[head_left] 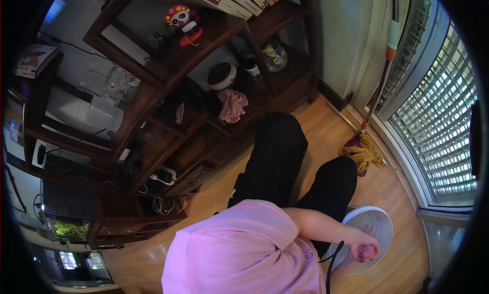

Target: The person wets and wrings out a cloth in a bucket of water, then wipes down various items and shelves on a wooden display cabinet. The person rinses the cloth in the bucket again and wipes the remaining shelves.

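Note:
Both of my hands are together over a white bucket (pixel 388 228) on the wooden floor. My left hand (pixel 362 240) reaches across from a pink sleeve, its fingers curled against the other hand. My right hand (pixel 369 252) overlaps it from below, closed, with the forearm partly behind my pink shirt (pixel 229 248). A few fingertips stick out above the clasped hands. Anything inside the grip is hidden. The bucket's interior looks pale, and its contents cannot be made out. A dark cord (pixel 333 261) hangs in front of the forearm.
My knees in black trousers (pixel 277 146) are beside the bucket. A mop (pixel 364 154) with a yellow and purple head leans by the sliding window (pixel 433 121). Along the left stands a dark wooden shelf (pixel 224 31) holding books, a figurine, a glass bowl and a crumpled pink cloth (pixel 233 105).

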### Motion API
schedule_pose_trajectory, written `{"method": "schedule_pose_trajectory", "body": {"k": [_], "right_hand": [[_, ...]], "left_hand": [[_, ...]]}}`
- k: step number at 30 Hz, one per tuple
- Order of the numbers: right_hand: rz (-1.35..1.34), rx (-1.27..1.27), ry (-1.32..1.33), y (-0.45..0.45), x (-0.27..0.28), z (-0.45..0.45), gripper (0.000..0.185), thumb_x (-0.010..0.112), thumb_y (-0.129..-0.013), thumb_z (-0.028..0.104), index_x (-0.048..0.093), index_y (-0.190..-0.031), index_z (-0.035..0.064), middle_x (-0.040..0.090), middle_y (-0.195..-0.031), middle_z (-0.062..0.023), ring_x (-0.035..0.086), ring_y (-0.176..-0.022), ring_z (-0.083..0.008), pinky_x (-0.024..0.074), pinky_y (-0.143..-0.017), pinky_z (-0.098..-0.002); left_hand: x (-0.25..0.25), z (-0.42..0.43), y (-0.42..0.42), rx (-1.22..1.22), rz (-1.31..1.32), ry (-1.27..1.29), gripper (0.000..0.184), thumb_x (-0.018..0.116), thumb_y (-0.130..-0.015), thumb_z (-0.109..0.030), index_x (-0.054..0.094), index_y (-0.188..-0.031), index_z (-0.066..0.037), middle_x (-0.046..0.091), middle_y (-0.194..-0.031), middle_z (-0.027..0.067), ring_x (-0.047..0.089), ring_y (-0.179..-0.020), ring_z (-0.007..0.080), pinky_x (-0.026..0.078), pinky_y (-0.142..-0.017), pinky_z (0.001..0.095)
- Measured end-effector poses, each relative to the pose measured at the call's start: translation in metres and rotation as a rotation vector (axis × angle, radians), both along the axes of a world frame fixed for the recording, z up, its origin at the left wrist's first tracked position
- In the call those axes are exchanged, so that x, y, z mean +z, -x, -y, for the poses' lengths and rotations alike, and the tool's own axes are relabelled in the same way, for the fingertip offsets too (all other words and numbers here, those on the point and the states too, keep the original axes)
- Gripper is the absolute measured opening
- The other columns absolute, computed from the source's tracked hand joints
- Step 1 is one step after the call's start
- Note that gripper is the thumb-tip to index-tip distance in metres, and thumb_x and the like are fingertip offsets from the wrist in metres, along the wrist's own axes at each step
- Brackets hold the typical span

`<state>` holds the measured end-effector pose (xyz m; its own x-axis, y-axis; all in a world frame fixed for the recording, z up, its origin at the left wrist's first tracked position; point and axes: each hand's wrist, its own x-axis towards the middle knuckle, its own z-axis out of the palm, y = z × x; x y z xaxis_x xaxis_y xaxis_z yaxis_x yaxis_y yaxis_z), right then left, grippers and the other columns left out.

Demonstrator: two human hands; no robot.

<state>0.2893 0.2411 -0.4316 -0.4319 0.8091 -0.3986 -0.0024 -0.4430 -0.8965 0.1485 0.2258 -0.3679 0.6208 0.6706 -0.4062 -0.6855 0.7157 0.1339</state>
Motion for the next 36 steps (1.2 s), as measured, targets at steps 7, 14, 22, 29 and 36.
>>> {"method": "schedule_pose_trajectory", "body": {"k": [7, 14, 22, 29, 36], "right_hand": [[-0.352, -0.16, 0.252, -0.004, 0.001, -0.005, 0.03, 0.05, -0.099, 0.038, 0.054, -0.096, 0.0079, 0.051, -0.083, -0.001, 0.051, -0.08, -0.0135, 0.0438, -0.075, -0.0271], [-0.17, -0.153, 0.298, 0.045, 0.002, -0.047, 0.043, 0.049, -0.098, 0.047, 0.054, -0.106, 0.0056, 0.057, -0.086, -0.0058, 0.056, -0.078, -0.0188, 0.0479, -0.068, -0.0292], [0.322, -0.167, 0.3, 0.069, -0.017, -0.04, 0.046, 0.054, -0.098, 0.039, 0.05, -0.125, 0.0026, 0.063, -0.1, -0.0107, 0.062, -0.084, -0.0252, 0.0527, -0.069, -0.0342], [-0.32, 0.293, 0.245, 0.002, 0.023, -0.064, 0.042, 0.049, -0.1, 0.04, 0.051, -0.129, 0.0093, 0.053, -0.131, -0.015, 0.055, -0.116, -0.0291, 0.0499, -0.094, -0.0417], [-1.643, -0.053, 0.334, 0.077, 0.06, 0.015, 0.053, 0.04, -0.098, 0.045, 0.043, -0.143, 0.0176, 0.029, -0.155, -0.0116, 0.024, -0.142, -0.0344, 0.0174, -0.111, -0.0655]], "left_hand": [[0.07, 0.065, 0.052, 0.627, 0.371, 0.152, 0.017, 0.063, -0.083, -0.022, 0.066, -0.096, -0.011, 0.064, -0.084, 0.0035, 0.059, -0.075, 0.0193, 0.051, -0.056, 0.0353], [-0.077, -0.01, 0.0, -0.356, -0.952, -0.355, 0.017, 0.064, -0.083, -0.014, 0.066, -0.098, -0.008, 0.07, -0.081, 0.0094, 0.066, -0.07, 0.0227, 0.054, -0.062, 0.0367], [-0.064, 0.028, 0.019, -0.002, -1.762, -0.477, 0.021, 0.066, -0.076, -0.02, 0.07, -0.084, -0.001, 0.069, -0.093, 0.0246, 0.069, -0.09, 0.0324, 0.054, -0.078, 0.046], [-0.043, 0.013, 0.004, -0.334, -0.739, -0.399, 0.043, 0.054, -0.08, -0.053, 0.063, -0.083, -0.011, 0.059, -0.061, 0.0079, 0.056, -0.048, 0.0224, 0.044, -0.045, 0.037], [-0.008, 0.032, -0.036, 0.114, 0.427, 0.158, 0.044, 0.055, -0.084, -0.063, 0.056, -0.095, -0.021, 0.05, -0.059, -0.0022, 0.032, -0.035, 0.0071, 0.023, -0.035, 0.0204]]}}
